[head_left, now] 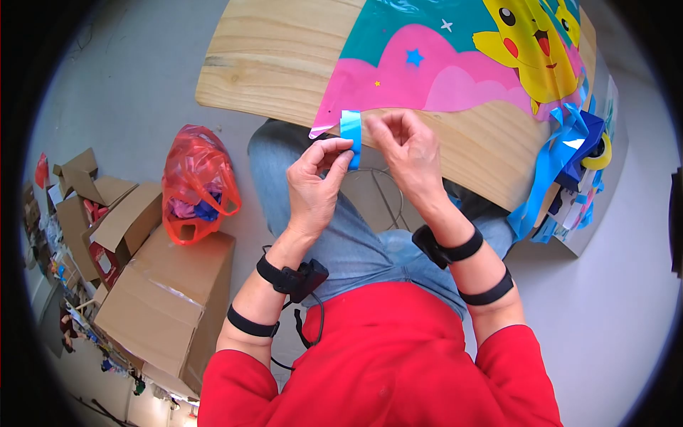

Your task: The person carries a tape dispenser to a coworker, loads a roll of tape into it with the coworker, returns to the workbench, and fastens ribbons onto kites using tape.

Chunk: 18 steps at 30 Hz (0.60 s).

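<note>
My left hand [314, 186] is closed, pinching a short strip of shiny blue ribbon [351, 127] between thumb and fingers. The strip stands upright, folded over on itself, just off the near edge of the wooden board. A little to its right, my right hand [411, 151] is raised with its thumb and fingers pinched together. Whether anything lies in that pinch, I cannot make out. Beyond both hands, a glossy plastic sheet [448, 78] in pink and teal, printed with yellow cartoon characters, lies on the board.
The wooden board [277, 57] spans the far side above my knees. At its right edge hang blue ribbons [538, 178] beside a yellow tape roll [601, 153]. On the left stand a red plastic bag [192, 174] with cloth-like contents and a cardboard box [153, 302].
</note>
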Available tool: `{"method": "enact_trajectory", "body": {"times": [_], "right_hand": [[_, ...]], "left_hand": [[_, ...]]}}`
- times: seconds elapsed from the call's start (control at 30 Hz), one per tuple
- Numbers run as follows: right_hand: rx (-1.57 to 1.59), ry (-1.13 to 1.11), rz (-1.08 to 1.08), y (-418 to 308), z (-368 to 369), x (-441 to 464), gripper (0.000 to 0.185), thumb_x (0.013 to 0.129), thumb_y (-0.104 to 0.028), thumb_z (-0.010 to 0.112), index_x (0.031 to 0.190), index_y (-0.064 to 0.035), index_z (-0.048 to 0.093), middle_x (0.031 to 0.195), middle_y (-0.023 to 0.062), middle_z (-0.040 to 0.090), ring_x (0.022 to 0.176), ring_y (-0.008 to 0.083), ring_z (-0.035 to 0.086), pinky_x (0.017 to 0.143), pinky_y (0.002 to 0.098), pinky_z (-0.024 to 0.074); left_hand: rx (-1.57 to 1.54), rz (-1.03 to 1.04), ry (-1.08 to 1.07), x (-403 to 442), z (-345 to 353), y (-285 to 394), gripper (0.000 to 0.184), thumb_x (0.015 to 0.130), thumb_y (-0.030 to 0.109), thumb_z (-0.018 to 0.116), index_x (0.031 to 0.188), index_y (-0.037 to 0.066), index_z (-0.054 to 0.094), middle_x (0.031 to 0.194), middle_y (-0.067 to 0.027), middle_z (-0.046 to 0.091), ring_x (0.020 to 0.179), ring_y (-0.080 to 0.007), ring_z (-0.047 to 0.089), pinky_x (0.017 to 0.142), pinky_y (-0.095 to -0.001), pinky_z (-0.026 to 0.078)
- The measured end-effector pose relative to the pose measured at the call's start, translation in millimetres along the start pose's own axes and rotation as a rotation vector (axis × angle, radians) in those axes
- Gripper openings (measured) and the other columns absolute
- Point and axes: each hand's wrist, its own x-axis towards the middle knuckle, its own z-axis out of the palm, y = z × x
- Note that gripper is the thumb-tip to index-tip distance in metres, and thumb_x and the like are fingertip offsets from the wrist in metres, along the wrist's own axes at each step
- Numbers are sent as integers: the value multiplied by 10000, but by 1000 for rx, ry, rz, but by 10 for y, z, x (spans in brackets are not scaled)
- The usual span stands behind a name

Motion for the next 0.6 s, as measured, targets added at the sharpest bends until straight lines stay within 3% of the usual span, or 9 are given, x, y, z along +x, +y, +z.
{"method": "enact_trajectory", "body": {"times": [0.1, 0.13, 0.23, 0.33, 0.43, 0.53, 0.6], "right_hand": [[334, -287, 402, -28, -121, -190, 188, 775, -154, 704, 848, 0, 625, 705, 12, 597, 636, 57, 517, 570, 201, 417], [428, -339, 406, 2, -158, -237, 183, 776, -143, 705, 877, -9, 632, 766, 6, 606, 696, 50, 518, 605, 191, 417], [523, -256, 271, 138, -129, -346, 146, 791, -115, 682, 871, -5, 631, 748, 6, 602, 675, 44, 510, 592, 192, 416], [402, -290, 202, 105, -229, -406, 100, 811, -79, 646, 870, 0, 628, 741, 0, 596, 659, 41, 502, 587, 196, 417], [299, -356, 60, 28, -348, -465, 83, 822, -60, 623, 874, 5, 626, 734, -6, 592, 647, 37, 495, 579, 197, 414], [247, -401, 52, -88, -437, -556, 79, 866, -86, 591, 892, -16, 618, 764, -27, 565, 686, 32, 477, 610, 195, 393], [292, -279, 67, -59, -468, -618, 62, 850, -67, 597, 862, -10, 617, 743, -9, 583, 661, 31, 491, 583, 193, 397]], "left_hand": [[-13, -24, -34, -106, 3, 99, 272, 829, 12, 620, 1092, 14, 550, 875, -18, 607, 795, -70, 578, 731, -198, 471], [-31, -39, -48, -120, 17, 121, 310, 828, 1, 620, 1123, 13, 526, 875, -15, 593, 803, -68, 566, 741, -193, 463], [-48, -59, -91, -163, 48, 136, 368, 816, 37, 644, 1147, 10, 487, 838, -47, 626, 769, -83, 600, 709, -226, 490], [-132, -156, -184, -178, 48, 224, 335, 821, 58, 647, 1123, 7, 510, 834, -32, 626, 775, -75, 589, 712, -218, 484], [-223, -170, -144, -229, 110, 404, 245, 829, 85, 647, 1045, -2, 571, 834, -16, 626, 778, -63, 578, 706, -207, 477], [-106, -133, -214, -245, 78, 352, 152, 845, 116, 637, 947, 5, 628, 844, -7, 629, 767, -56, 573, 698, -205, 475], [-266, -224, -107, -288, 125, 397, 124, 849, 128, 636, 906, 19, 644, 836, 1, 626, 762, -52, 571, 688, -197, 472]]}}
